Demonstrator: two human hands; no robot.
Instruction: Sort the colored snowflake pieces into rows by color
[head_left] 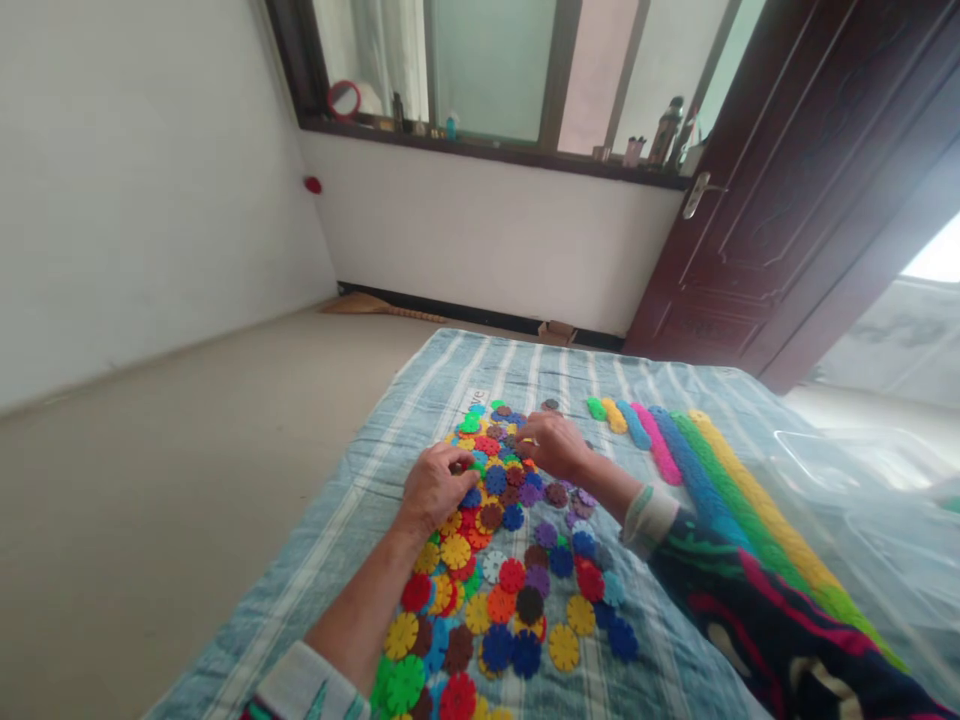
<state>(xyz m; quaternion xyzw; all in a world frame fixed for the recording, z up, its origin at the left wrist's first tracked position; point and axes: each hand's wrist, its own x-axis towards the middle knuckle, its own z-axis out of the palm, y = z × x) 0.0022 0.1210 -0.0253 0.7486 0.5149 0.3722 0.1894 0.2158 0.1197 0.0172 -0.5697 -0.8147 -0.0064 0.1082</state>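
Observation:
Many notched plastic snowflake discs (455, 551) in mixed colours lie in a loose, overlapping spread on a striped cloth (360, 540). At the left edge of the spread is my left hand (439, 488), thumb and fingers bent together over the discs; whatever is between them is too small to make out. My right hand (553, 445) reaches in from the right over the far part of the spread. Its fingers are curled down and closed, and their tips are partly hidden. Beside the right forearm lie long single-colour rows of stacked discs, including a pink row (657, 445) and a yellow row (772, 500).
Clear plastic boxes (885, 500) stand at the right edge. Beyond the cloth are a white wall (487, 210), a window sill (495, 150) with bottles and a round red mirror (344, 100), and a brown door (772, 180). A small cardboard box (556, 332) sits on the floor.

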